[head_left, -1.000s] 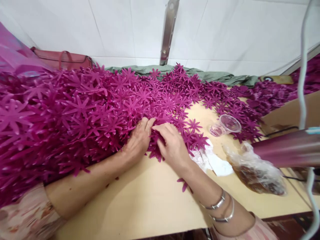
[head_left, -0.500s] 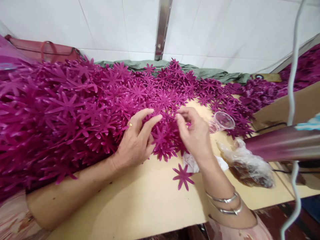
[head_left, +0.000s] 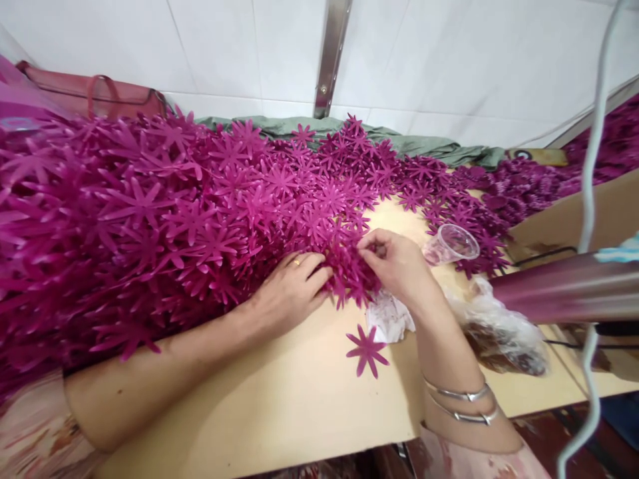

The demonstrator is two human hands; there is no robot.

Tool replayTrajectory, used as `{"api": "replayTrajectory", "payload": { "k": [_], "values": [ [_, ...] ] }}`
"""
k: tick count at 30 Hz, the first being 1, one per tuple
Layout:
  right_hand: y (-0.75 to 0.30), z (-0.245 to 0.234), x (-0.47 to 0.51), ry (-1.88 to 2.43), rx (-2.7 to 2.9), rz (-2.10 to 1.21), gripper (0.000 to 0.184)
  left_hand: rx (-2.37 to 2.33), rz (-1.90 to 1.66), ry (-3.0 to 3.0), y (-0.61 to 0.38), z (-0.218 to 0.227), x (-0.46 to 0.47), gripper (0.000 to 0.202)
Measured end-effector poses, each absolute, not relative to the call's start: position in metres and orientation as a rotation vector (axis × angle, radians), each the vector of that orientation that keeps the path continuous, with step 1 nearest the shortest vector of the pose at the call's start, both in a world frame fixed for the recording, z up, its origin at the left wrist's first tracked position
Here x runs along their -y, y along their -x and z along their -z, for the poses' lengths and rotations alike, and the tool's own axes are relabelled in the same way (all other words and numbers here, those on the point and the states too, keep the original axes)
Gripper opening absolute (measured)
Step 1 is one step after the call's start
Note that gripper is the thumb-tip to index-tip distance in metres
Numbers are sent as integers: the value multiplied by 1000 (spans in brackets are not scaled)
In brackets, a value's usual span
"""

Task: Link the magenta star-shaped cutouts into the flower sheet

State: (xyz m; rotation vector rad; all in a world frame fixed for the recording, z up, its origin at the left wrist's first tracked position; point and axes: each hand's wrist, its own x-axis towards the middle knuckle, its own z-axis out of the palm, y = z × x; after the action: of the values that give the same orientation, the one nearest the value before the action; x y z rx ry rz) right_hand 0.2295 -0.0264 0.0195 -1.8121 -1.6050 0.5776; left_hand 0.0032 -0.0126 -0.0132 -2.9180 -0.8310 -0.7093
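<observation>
A big heap of magenta star-shaped flower cutouts [head_left: 150, 213] covers the left and back of a tan table [head_left: 279, 406]. My left hand [head_left: 287, 293], with a ring on one finger, holds a small stack of the flowers [head_left: 349, 276] at the heap's front edge, fingers curled around it. My right hand [head_left: 397, 263] pinches the same stack from the right side with thumb and fingertips. Two silver bangles [head_left: 462, 402] sit on my right wrist. A single flower [head_left: 367, 349] lies loose on the table below the hands.
A clear plastic cup [head_left: 452, 243] stands to the right of my hands. A crumpled white paper [head_left: 389, 319] and a plastic bag [head_left: 504, 336] lie near it. A cardboard box [head_left: 574, 216], a dark tube [head_left: 564, 289], a hanging cable [head_left: 589, 199] and a red bag [head_left: 94, 100] surround the heap.
My left hand's fingers have dropped from raised and spread to closing on the stack. My right hand moved slightly down, still pinching the flowers. The single flower stays loose on the table.
</observation>
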Motion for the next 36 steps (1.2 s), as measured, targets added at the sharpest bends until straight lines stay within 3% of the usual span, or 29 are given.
{"api": "replayTrajectory", "payload": {
  "k": [7, 14, 17, 19, 23, 27, 31, 33, 36],
  "values": [
    [-232, -28, 19, 1394, 1207, -496, 49, 1260, 760, 2696, 1, 15, 5, 31],
    [-246, -28, 24, 1881, 1409, -253, 38, 1373, 918, 2729, 1, 12, 4, 38],
    [-251, -23, 27, 2039, 1645, -355, 55, 1475, 1072, 2792, -1, 11, 4, 40],
    [-253, -20, 28, 2059, 1776, -400, 61, 1488, 989, 2771, -2, 10, 6, 40],
    [-248, -17, 28, 1988, 1841, -546, 44, 1212, 799, 2632, 0, 5, 11, 40],
    [-243, -17, 25, 1834, 1687, -682, 44, 986, 939, 2638, 3, -2, 19, 69],
    [-246, -23, 20, 1531, 1389, -705, 57, 776, 1153, 2647, 4, -11, 26, 88],
    [-246, -29, 19, 1391, 1284, -683, 66, 709, 1290, 2680, 4, -16, 29, 84],
    [-236, -37, 22, 1259, 1311, -672, 73, 703, 1580, 2831, 3, -18, 30, 60]
  ]
}}
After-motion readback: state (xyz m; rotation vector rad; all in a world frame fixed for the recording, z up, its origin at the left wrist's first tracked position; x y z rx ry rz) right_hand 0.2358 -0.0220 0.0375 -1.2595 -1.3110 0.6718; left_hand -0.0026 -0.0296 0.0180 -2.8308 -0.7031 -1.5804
